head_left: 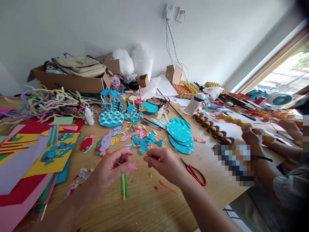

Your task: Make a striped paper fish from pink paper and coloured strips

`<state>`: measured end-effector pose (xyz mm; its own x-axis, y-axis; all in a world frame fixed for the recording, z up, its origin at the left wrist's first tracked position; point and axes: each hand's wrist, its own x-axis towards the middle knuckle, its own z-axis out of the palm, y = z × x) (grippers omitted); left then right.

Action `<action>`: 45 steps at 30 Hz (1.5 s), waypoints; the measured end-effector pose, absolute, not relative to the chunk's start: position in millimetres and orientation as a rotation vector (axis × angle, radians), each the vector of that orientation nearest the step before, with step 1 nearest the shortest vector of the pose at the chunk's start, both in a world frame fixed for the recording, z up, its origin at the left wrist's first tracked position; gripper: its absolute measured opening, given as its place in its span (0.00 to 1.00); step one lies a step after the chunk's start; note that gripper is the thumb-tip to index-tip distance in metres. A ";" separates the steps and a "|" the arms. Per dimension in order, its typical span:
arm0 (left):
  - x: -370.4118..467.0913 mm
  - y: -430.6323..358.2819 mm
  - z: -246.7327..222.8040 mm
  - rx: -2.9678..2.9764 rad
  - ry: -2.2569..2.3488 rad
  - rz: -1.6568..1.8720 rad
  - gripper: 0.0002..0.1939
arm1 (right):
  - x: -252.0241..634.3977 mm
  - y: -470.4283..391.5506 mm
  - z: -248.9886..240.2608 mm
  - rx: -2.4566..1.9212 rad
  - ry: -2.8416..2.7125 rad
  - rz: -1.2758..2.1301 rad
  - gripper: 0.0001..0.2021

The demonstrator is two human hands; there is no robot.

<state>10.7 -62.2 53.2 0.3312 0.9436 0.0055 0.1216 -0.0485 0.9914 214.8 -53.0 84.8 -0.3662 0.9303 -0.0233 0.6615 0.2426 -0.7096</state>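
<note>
My right hand [166, 165] pinches a small yellow paper piece [144, 154] between thumb and fingertips. To its left, my left hand [115, 167] hovers with fingers curved and a gap between thumb and forefinger; nothing shows in it. Just past the left thumb is a pink paper fish [131, 168], partly covered by that hand. Green and yellow paper strips [124, 187] lie on the wooden table [145, 209] below the left hand. Red-handled scissors [196, 175] rest beside my right wrist. An orange strip [168, 187] and tiny scraps lie under the right forearm.
Colored paper sheets [29, 183] are stacked at left, near a white glue bottle [89, 116]. Beyond my hands are cut paper scraps [142, 133] and blue discs [180, 132]. At right, another person's hand [252, 138] holds a yellow and pink bumpy strip [235, 120].
</note>
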 end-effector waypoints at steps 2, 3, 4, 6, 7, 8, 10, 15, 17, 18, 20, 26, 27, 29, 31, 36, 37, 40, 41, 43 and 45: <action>20.2 -57.5 57.5 1.459 1.008 0.885 0.14 | 194.9 -58.7 83.8 -1.460 -2.128 0.929 0.12; 23.5 -55.8 58.5 1.485 1.005 0.891 0.10 | 187.8 -59.9 82.6 -1.458 -2.122 0.945 0.12; 25.6 -54.4 58.9 1.517 1.007 0.902 0.08 | 182.7 -60.5 80.9 -1.454 -2.108 0.965 0.12; 26.5 -52.2 58.0 1.563 1.014 0.929 0.08 | 177.7 -61.4 76.6 -1.437 -2.070 1.007 0.12; 25.4 -51.2 57.0 1.563 1.018 0.938 0.08 | 177.6 -62.2 74.1 -1.427 -2.046 1.033 0.13; 23.6 -50.3 56.1 1.547 1.021 0.944 0.08 | 179.2 -63.2 71.4 -1.415 -2.022 1.067 0.13; 18.0 -48.8 55.1 1.495 1.026 0.943 0.08 | 187.2 -65.5 65.4 -1.360 -1.964 1.203 0.14; 2.8 -49.7 60.6 1.337 1.003 0.956 0.07 | 219.4 -65.6 51.0 -1.118 -1.603 1.726 0.18; 1.0 -51.3 62.4 1.281 0.914 0.928 0.07 | 223.8 -63.7 48.3 -1.133 -1.416 1.697 0.19; 1.4 -51.9 62.4 1.268 0.860 0.898 0.08 | 222.3 -63.1 47.8 -1.135 -1.343 1.676 0.18; 4.1 -52.2 60.7 1.276 0.771 0.842 0.08 | 212.7 -63.5 47.6 -1.075 -1.260 1.732 0.17; 8.0 -50.5 52.0 1.332 0.760 0.864 0.08 | 176.6 -73.3 43.3 -0.755 -0.962 2.225 0.16; 6.5 -51.1 51.3 1.332 0.767 0.854 0.08 | 173.9 -74.8 42.7 -0.759 -0.894 2.226 0.15; 2.6 -53.1 50.7 1.292 0.796 0.841 0.10 | 170.7 -76.9 42.2 -0.811 -0.840 2.149 0.13; -0.7 -55.3 49.9 1.238 0.821 0.840 0.17 | 168.3 -77.6 42.4 -0.897 -0.888 2.020 0.13; 1.9 -54.1 39.7 1.357 0.960 0.760 0.15 | 159.4 -77.7 39.5 -1.085 -1.046 1.827 0.17; 3.6 -52.9 37.3 1.404 0.988 0.749 0.14 | 158.0 -78.5 38.7 -1.096 -1.061 1.817 0.17; 6.2 -50.0 36.4 1.446 1.029 0.739 0.13 | 159.6 -83.2 36.4 -1.079 -1.126 1.809 0.18; 5.8 -49.5 38.8 1.417 1.042 0.744 0.13 | 162.7 -85.2 35.4 -1.061 -1.165 1.809 0.18; 3.4 -49.5 46.3 1.321 1.067 0.765 0.12 | 172.1 -88.6 31.7 -1.040 -1.279 1.779 0.19; 0.4 -50.4 54.5 1.216 1.080 0.775 0.12 | 183.4 -90.5 25.6 -1.070 -1.403 1.644 0.19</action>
